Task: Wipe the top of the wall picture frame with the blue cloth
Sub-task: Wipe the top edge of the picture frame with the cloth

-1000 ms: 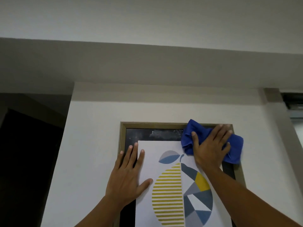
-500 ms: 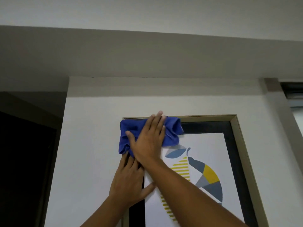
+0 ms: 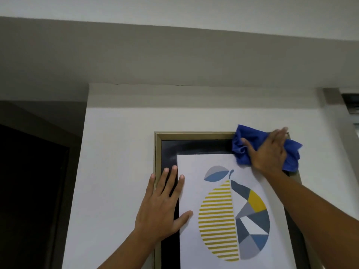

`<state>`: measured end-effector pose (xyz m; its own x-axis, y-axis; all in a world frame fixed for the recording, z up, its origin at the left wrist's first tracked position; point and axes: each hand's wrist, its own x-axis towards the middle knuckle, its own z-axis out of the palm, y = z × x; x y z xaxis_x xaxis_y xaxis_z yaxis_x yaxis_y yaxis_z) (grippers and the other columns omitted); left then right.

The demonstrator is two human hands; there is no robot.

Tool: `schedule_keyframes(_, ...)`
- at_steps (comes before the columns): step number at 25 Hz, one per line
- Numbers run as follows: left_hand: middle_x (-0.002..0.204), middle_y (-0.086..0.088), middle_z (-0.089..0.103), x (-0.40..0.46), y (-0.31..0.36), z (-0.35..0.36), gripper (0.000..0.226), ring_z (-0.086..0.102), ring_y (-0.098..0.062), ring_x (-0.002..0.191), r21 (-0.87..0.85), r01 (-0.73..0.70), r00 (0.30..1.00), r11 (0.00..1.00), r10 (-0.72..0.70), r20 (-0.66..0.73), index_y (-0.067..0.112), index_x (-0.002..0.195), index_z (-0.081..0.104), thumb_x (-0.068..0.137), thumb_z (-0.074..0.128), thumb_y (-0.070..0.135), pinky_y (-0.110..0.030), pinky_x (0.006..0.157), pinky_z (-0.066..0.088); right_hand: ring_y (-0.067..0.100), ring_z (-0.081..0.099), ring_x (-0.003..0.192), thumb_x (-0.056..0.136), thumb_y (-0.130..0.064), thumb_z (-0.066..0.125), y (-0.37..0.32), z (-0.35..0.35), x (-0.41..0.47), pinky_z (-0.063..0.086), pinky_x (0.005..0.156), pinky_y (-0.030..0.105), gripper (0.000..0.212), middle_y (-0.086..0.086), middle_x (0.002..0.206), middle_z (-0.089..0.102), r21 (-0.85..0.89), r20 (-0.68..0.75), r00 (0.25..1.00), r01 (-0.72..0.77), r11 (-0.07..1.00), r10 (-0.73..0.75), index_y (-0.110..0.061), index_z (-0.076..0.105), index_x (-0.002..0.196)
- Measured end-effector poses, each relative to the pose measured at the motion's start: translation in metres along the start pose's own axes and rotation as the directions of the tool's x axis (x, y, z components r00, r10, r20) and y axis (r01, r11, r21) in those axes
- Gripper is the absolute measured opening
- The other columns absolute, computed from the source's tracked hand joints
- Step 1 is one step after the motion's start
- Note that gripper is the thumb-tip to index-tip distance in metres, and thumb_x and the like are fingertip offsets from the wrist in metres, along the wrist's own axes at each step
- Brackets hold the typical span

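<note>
A gold-edged picture frame (image 3: pixel 194 136) hangs on the white wall, with a black mat and a print of a striped yellow and grey fruit. My right hand (image 3: pixel 269 153) presses the bunched blue cloth (image 3: pixel 246 146) flat against the frame's top right corner, covering that corner. My left hand (image 3: pixel 162 208) lies flat with fingers spread on the frame's left side, over the gold edge and black mat.
A dark doorway (image 3: pixel 29 191) opens to the left of the white wall (image 3: pixel 116 171). A grey ceiling beam (image 3: pixel 174 59) runs overhead. At the far right edge there is a dark window track (image 3: pixel 352 105).
My right hand swept the blue cloth from the top right corner to the top left and back to the top right. My left hand stayed flat on the frame's left side.
</note>
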<state>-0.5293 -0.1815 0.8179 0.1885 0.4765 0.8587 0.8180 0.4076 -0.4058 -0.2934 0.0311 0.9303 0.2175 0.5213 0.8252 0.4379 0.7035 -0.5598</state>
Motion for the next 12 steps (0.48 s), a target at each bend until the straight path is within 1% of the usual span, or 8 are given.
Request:
schedule_keyframes(2, 0.165, -0.013, 0.011, 0.002, 0.0, 0.0, 0.09, 0.008, -0.033, 0.151, -0.004, -0.006, 1.0, 1.0, 0.006, 0.001, 0.016, 0.156, 0.018, 0.09, 0.032, 0.074, -0.057, 0.117, 0.008, 0.036, -0.003, 0.152, 0.078, -0.076, 0.036, 0.0, 0.0, 0.001, 0.015, 0.12, 0.055, 0.116, 0.02, 0.164, -0.008, 0.002, -0.001, 1.0, -0.011, 1.0, 0.011, 0.005, 0.001, 0.154)
schedule_keyframes(4, 0.165, -0.013, 0.012, 0.003, 0.001, 0.001, 0.089, 0.01, -0.033, 0.151, -0.018, -0.003, 1.0, 1.0, 0.003, -0.005, 0.015, 0.156, 0.018, 0.09, 0.033, 0.073, -0.058, 0.116, 0.009, 0.036, -0.006, 0.152, 0.081, -0.075, 0.038, -0.019, 0.004, -0.011, 0.01, 0.12, 0.056, 0.114, 0.017, 0.165, -0.012, 0.021, 0.017, 1.0, 0.017, 1.0, -0.018, 0.002, -0.003, 0.155)
schedule_keyframes(7, 0.164, -0.014, 0.014, 0.003, 0.001, 0.002, 0.087, 0.01, -0.033, 0.151, -0.028, -0.016, 0.999, 0.999, 0.015, -0.044, 0.015, 0.156, 0.022, 0.091, 0.036, 0.071, -0.059, 0.117, 0.008, 0.036, -0.014, 0.151, 0.08, -0.078, 0.046, -0.074, 0.018, -0.043, 0.004, 0.119, 0.057, 0.118, 0.011, 0.164, -0.019, 0.04, 0.089, 0.983, 0.155, 0.987, -0.158, -0.006, -0.011, 0.155)
schedule_keyframes(8, 0.164, -0.015, 0.018, 0.002, 0.0, 0.003, 0.084, 0.012, -0.033, 0.151, -0.033, -0.031, 0.997, 0.999, 0.029, -0.065, 0.015, 0.155, 0.026, 0.091, 0.038, 0.068, -0.058, 0.118, 0.006, 0.037, -0.018, 0.15, 0.079, -0.078, 0.048, -0.098, 0.026, -0.057, 0.001, 0.119, 0.057, 0.12, 0.009, 0.164, -0.022, 0.045, 0.116, 0.971, 0.207, 0.977, -0.211, -0.009, -0.014, 0.155)
schedule_keyframes(10, 0.159, -0.015, 0.032, -0.001, 0.0, 0.006, 0.076, 0.022, -0.034, 0.148, -0.054, -0.067, 0.993, 0.996, 0.061, -0.103, 0.016, 0.151, 0.037, 0.091, 0.045, 0.062, -0.057, 0.12, 0.004, 0.038, -0.025, 0.147, 0.078, -0.08, 0.049, -0.143, 0.041, -0.084, -0.004, 0.117, 0.059, 0.122, 0.007, 0.162, -0.028, 0.052, 0.154, 0.939, 0.303, 0.952, -0.307, -0.013, -0.019, 0.154)
schedule_keyframes(12, 0.152, -0.013, 0.045, -0.004, -0.001, 0.008, 0.067, 0.03, -0.035, 0.145, -0.066, -0.091, 0.986, 0.994, 0.081, -0.144, 0.016, 0.145, 0.046, 0.091, 0.048, 0.056, -0.06, 0.119, 0.009, 0.037, -0.027, 0.147, 0.078, -0.077, 0.052, -0.172, 0.05, -0.1, -0.006, 0.115, 0.063, 0.122, 0.006, 0.161, -0.031, 0.036, 0.17, 0.92, 0.352, 0.935, -0.353, -0.015, -0.022, 0.153)
